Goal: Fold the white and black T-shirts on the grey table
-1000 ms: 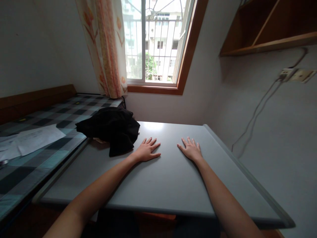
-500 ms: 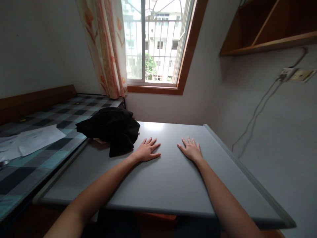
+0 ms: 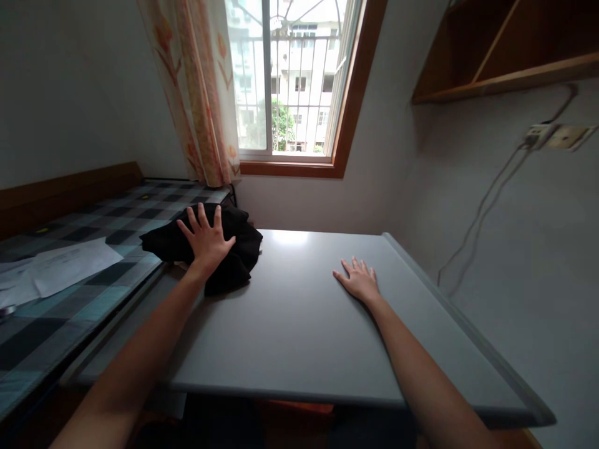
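Some papers bear illegible print; left hand, splayed, over black cloth; right hand, splayed, on table.

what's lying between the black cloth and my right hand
In the head view, only bare grey tabletop lies between the black cloth and your right hand.

It is probably a bedroom. A checked mattress borders the table's left edge, near a flowered curtain.
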### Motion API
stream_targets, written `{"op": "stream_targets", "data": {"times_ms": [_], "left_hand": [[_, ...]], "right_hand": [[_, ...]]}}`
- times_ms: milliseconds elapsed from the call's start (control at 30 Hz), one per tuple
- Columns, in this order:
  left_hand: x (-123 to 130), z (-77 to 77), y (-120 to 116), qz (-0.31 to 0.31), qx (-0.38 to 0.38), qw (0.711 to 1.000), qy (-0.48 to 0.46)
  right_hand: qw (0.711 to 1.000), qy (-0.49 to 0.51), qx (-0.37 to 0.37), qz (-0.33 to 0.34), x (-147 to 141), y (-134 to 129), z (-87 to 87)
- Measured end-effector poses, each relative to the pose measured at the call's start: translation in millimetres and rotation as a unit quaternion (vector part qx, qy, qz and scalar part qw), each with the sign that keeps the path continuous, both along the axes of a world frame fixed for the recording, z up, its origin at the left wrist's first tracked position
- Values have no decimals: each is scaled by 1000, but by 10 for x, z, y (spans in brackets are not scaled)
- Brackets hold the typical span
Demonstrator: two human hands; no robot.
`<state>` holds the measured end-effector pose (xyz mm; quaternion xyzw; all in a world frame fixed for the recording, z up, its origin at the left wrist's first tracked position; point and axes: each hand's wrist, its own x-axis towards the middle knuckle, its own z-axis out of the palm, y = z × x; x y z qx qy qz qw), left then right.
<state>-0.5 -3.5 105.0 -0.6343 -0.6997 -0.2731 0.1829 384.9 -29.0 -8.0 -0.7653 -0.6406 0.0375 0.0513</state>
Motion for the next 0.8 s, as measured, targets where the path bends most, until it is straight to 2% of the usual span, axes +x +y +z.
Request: {"op": "stream_targets", "data": {"times_ms": [100, 167, 233, 333, 467, 533, 633, 700, 733, 800], "left_hand": [[-228, -20, 30, 27, -45, 998, 25], [-317, -33, 39, 26, -45, 998, 43], [-366, 21, 48, 29, -25, 998, 43], [-365, 268, 43, 44, 18, 999, 3], [-130, 764, -135, 44, 93, 992, -76], [100, 990, -292, 5, 129, 987, -100], [498, 1226, -438, -114, 162, 968, -157], [743, 1290, -388, -216, 159, 939, -216], [851, 1288, -316, -268, 139, 922, -242], [1035, 1206, -111, -348, 66, 894, -276]], "right_hand": [[1000, 2, -4, -2, 13, 16, -15], [1000, 4, -5, 0, 22, 28, -25], [1000, 7, -4, 2, 28, 37, -28], [1000, 13, -4, 2, 30, 39, -17], [1000, 29, 4, 4, 33, 27, -9], [999, 43, 16, 9, 46, 24, -29], [994, 87, 65, 15, 99, 50, -79], [978, 142, 155, -4, 159, 99, -111], [960, 177, 216, -19, 196, 133, -123], [907, 253, 332, -47, 278, 207, -143]]}}
